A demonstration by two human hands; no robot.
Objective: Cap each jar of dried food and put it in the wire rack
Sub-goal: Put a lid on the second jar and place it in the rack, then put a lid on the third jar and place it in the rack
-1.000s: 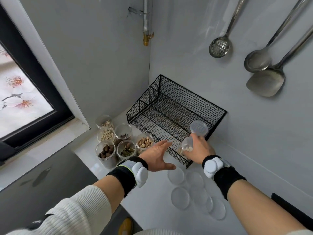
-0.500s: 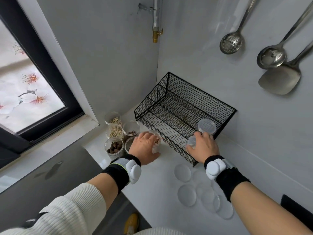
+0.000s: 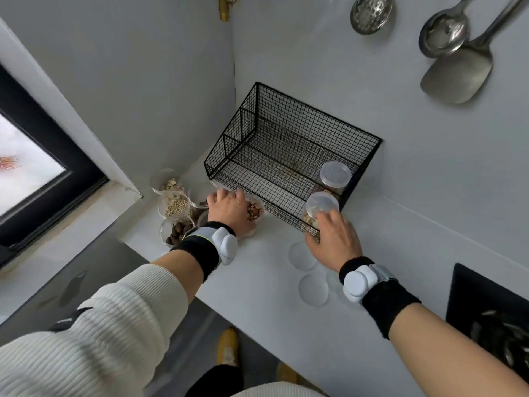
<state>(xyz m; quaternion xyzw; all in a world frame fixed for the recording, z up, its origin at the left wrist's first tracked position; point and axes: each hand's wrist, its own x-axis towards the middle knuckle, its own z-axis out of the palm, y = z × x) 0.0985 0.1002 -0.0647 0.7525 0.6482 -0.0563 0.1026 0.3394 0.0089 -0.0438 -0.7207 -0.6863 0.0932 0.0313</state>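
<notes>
Head view: the right hand (image 3: 333,240) grips a capped clear plastic jar of pale dried food (image 3: 318,210) at the near right corner of the black wire mesh rack (image 3: 286,150), just in front of a second capped clear jar (image 3: 334,176) inside. The left hand (image 3: 229,211) closes over an open clear jar of brown nuts (image 3: 254,211). Loose clear round lids (image 3: 313,289) lie just beneath the right wrist.

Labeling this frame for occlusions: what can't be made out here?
- Head view: jar under the left hand, hand hides its rim and grip.
- Loose lids, right wrist covers some; count unclear.
- Ladle and skimmer, handles cut by top edge.
- Right hand hides whether the capped jar rests on the wire rack.
</notes>
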